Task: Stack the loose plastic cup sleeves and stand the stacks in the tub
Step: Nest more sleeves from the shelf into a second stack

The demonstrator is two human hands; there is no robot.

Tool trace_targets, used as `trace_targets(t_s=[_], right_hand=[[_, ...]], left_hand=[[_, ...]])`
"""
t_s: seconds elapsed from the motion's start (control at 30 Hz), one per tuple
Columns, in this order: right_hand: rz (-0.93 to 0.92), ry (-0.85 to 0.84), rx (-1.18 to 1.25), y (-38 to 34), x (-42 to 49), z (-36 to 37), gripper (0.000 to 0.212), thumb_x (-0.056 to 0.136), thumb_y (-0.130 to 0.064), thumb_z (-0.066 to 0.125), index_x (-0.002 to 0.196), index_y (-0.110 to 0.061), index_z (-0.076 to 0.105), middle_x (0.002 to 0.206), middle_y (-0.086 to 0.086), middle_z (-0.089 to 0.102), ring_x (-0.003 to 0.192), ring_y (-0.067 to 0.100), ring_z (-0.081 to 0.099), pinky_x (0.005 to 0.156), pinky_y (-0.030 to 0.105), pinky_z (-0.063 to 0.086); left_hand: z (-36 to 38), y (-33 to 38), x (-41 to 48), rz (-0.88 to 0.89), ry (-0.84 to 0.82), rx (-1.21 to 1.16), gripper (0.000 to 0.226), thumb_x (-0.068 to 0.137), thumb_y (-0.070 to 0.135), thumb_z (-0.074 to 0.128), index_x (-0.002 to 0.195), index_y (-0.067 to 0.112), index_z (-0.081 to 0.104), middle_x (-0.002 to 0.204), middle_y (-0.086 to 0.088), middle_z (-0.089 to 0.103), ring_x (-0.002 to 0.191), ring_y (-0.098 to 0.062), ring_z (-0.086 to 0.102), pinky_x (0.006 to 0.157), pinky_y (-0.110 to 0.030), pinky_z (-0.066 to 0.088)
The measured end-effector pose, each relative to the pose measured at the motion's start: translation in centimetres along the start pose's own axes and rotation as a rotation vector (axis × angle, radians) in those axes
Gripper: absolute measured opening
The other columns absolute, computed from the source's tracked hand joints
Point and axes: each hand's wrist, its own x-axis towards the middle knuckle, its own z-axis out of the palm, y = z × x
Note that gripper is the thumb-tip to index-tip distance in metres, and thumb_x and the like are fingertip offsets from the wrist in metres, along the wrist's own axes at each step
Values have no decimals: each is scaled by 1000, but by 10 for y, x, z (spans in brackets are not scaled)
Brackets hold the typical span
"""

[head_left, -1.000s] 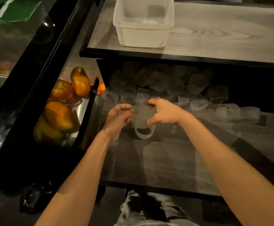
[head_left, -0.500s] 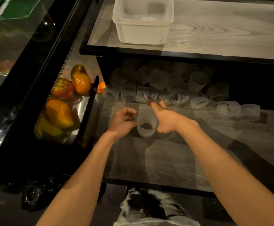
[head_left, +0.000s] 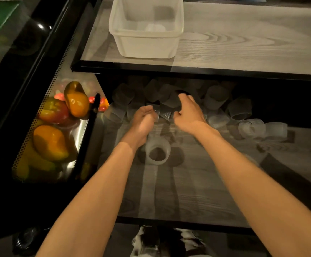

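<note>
A short stack of translucent cup sleeves (head_left: 157,153) stands upright on the lower wooden shelf, free of both hands. Behind it lies a pile of several loose sleeves (head_left: 217,97), running along the shelf's dark back and out to the right. My left hand (head_left: 144,120) hovers just beyond the stack with fingers curled and nothing in it. My right hand (head_left: 189,113) reaches over the pile, fingers spread, touching the loose sleeves without a clear hold. The white translucent tub (head_left: 145,47) sits on the upper shelf, something pale at its bottom.
A perforated metal bin at the left holds orange and red peppers (head_left: 75,102). The black edge of the upper shelf (head_left: 188,71) overhangs the back of the pile. Two sleeves (head_left: 252,127) lie apart at the right. Wood surface (head_left: 178,191) lies in front of the stack.
Both hands let go of the stack, which now stands on the shelf. They moved away from me toward the pile of loose sleeves; the right hand opened.
</note>
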Motion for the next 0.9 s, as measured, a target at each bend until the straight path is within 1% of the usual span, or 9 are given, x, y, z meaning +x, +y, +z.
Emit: trace_targets(t_s=[0.13,0.23,0.3,0.4,0.53,0.6,0.67,0.77,0.9], right_hand=[[29,-38,22,-4,12,-3,37,96,-9,48,133,-4,47,107,8,47,107,31,56,77,31,35],[40,-105,64,-4,17,-3,41,100,-11,46,140,-6,46,126,14,52,118,31,55,82,30,36],[60,-114,109,-5,17,-5,41,104,-19,45,143,-7,45,140,14,47,125,31,51,90,29,36],[116,-93,232,-6,15,-6,42,106,-34,42,139,-9,50,141,13,45,122,29,52,96,31,38],[107,-13,460,-6,9,1,26,100,-39,56,114,-21,67,106,-2,65,95,15,61,85,35,52],[97,19,613,-4,2,4,11,92,-30,71,94,-19,69,85,-8,64,81,9,61,77,32,55],[89,-14,701,-1,-6,6,16,84,-22,81,82,-17,66,80,-4,63,77,10,60,74,30,55],[85,-108,768,7,-20,6,32,75,-14,87,94,-18,61,96,2,60,87,14,59,81,33,54],[108,-479,778,17,-39,-1,74,74,-2,85,137,-13,48,122,9,60,115,22,62,95,33,54]], left_hand=[[18,16,15,-86,-1,-97,10,94,13,58,103,17,59,99,-7,63,95,-21,58,80,-36,44],[21,19,17,-127,-56,-193,11,94,23,60,103,17,60,95,1,65,92,-14,62,78,-31,43],[20,19,14,-152,-48,-273,23,96,31,61,115,18,63,108,2,69,101,-13,66,82,-29,46],[13,20,5,-190,-1,-413,37,99,44,55,119,14,64,98,0,72,92,-16,68,79,-30,50],[1,21,-7,-166,3,-421,53,99,60,47,107,14,71,84,-1,73,86,-17,69,82,-30,55],[-7,20,-12,-138,0,-407,45,97,54,56,106,12,71,87,-3,76,88,-17,72,82,-30,57],[-18,16,-17,-100,-66,-377,28,96,37,65,107,12,68,97,-6,74,93,-20,71,87,-33,57],[-40,7,-24,-62,-229,-325,13,93,21,70,101,14,62,110,-9,68,110,-25,66,95,-38,55],[-65,-2,-36,-37,-452,-131,25,82,16,76,104,16,63,115,-8,65,109,-22,65,91,-38,56]])
